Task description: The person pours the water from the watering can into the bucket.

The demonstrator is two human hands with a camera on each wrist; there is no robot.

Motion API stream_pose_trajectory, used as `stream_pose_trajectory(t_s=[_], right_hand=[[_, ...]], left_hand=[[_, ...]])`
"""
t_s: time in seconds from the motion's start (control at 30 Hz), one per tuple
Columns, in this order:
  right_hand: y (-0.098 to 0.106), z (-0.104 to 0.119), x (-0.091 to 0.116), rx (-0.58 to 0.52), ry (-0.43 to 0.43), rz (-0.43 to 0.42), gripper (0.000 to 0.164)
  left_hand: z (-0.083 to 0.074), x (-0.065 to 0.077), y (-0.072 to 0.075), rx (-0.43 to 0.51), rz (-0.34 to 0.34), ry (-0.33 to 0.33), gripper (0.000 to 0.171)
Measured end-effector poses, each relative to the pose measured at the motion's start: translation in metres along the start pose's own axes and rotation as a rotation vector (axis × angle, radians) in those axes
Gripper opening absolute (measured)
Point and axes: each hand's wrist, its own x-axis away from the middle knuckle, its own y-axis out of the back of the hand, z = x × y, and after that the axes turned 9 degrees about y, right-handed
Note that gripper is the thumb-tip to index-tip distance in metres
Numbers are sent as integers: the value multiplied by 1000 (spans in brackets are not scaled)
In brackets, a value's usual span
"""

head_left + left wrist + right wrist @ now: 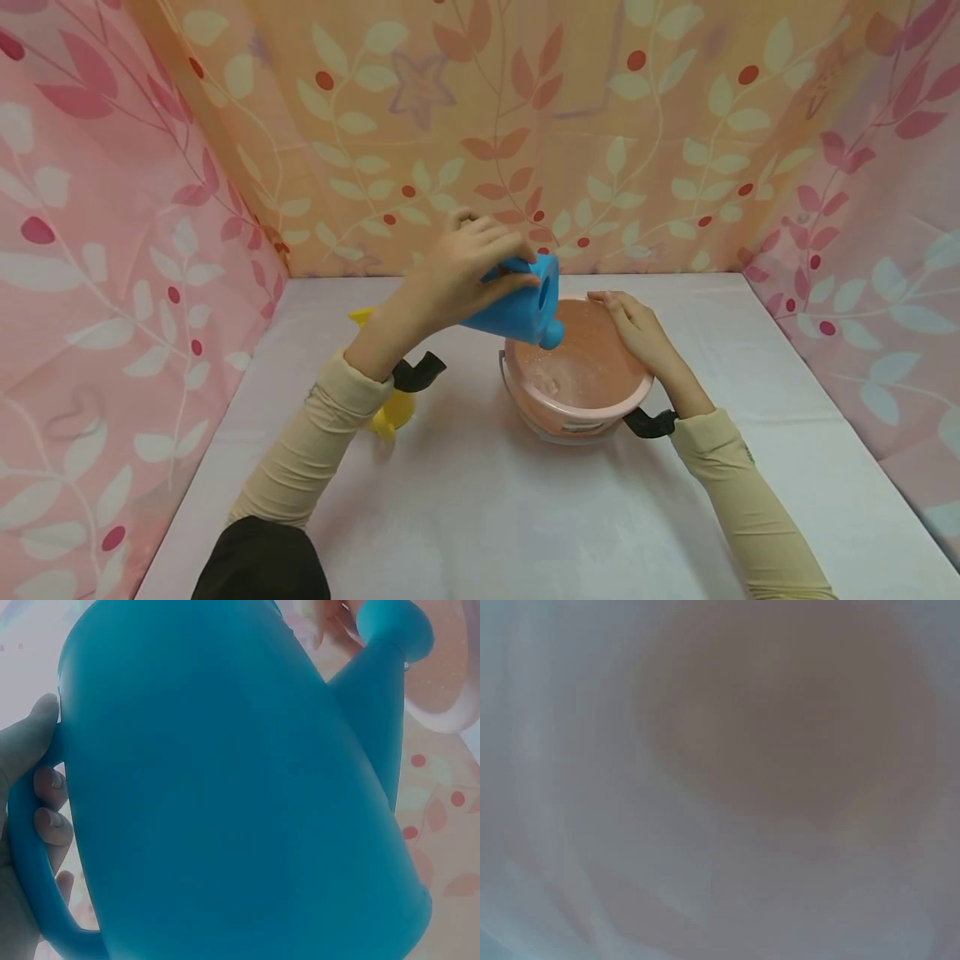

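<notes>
My left hand (468, 262) holds a blue watering can (506, 317) by its handle. The can is tipped sideways, its round spout head (552, 335) over the left part of a pink bucket (585, 412). In the left wrist view fingers and thumb wrap the can's handle (26, 847), and a small drop hangs by the spout head (397, 630). My right hand (637, 333) grips the bucket's right rim, fingertips at the far edge. Water ripples (551, 385) inside the bucket. The right wrist view is blurred, with a brownish round patch.
A yellow object (395, 412) stands on the white-covered table (480, 517) left of the bucket, partly hidden behind my left forearm. The bucket's handle (504, 371) hangs at its left side. Flowered cloth walls (495, 133) enclose the back and sides.
</notes>
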Motion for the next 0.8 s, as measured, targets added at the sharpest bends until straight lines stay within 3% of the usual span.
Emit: stream_pose_trajectory(t_s=[0.8], right_hand=[[0,0,0,-18,4,0,46]], left_hand=[[-1,-4,-4,-11,1,-41,23]])
